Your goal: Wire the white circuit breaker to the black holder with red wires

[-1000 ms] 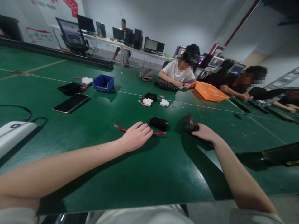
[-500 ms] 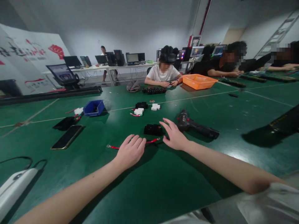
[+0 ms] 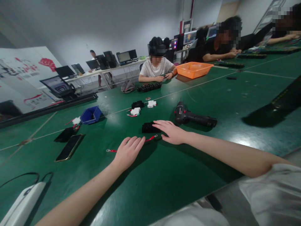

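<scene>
My left hand (image 3: 128, 152) is closed around a red cable (image 3: 150, 138), which sticks out on both sides with a metal ring lug at each end. My right hand (image 3: 169, 132) stretches its fingers over the right end of a black block (image 3: 147, 127), covering part of it. Whether the fingertips touch the block I cannot tell. A black cordless drill (image 3: 194, 118) lies on its side to the right of that hand. Farther back are a small white block (image 3: 151, 104), a white piece with a red lead (image 3: 135, 111) and another black block (image 3: 137, 104).
On the left of the green table (image 3: 131, 194) are a blue bin (image 3: 91, 115), a phone (image 3: 69, 147), a black pouch-like thing (image 3: 64, 135) and a white device (image 3: 25, 201) with a cord. Across sits a co-worker (image 3: 156, 69) beside an orange basket (image 3: 194, 70). Others work at right.
My right hand has moved left, from beside the black block to over its right end. The left hand stays on the red cable. The head view has tilted.
</scene>
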### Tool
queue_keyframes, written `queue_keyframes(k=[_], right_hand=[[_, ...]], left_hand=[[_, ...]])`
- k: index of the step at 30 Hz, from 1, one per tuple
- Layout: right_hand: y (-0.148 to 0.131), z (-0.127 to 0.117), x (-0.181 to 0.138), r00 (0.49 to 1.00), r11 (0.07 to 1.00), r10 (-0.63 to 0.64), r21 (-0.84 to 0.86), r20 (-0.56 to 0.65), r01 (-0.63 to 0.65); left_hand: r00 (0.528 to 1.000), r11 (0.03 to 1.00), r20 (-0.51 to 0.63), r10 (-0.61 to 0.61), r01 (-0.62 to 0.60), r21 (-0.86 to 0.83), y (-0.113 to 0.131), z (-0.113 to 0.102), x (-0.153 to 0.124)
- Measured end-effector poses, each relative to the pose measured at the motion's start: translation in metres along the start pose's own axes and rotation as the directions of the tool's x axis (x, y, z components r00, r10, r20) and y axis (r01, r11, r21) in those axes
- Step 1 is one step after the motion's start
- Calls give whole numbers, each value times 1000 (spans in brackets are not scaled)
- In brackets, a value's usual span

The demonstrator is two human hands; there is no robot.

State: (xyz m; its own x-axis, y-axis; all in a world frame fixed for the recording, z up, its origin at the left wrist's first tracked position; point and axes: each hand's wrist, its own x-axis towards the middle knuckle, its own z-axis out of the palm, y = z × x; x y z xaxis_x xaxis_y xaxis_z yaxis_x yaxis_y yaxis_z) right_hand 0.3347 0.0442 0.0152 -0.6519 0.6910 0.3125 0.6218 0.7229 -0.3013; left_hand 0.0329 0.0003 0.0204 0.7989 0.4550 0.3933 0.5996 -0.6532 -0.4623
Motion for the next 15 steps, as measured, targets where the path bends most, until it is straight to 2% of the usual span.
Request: queue_keyframes(k=[3,8,11,15], right_hand=[[1,1,-1,998,1000,25,7,-61,-25],[7,3,-3,978,986,159,-22,-136,-163],[12,4,-3,969,975,216,-31,-116,-221],[17,6,-3,973,974,221,-34,-72,-223]], left_hand=[[1000,1000,21,3,-3,1,0,0,0],[1000,1000,30,-2,2,4,1,0,0],[1000,1000,30,-6,6,1,1,1,0],[999,1000,47,-9,10,-16,2,2,-1]])
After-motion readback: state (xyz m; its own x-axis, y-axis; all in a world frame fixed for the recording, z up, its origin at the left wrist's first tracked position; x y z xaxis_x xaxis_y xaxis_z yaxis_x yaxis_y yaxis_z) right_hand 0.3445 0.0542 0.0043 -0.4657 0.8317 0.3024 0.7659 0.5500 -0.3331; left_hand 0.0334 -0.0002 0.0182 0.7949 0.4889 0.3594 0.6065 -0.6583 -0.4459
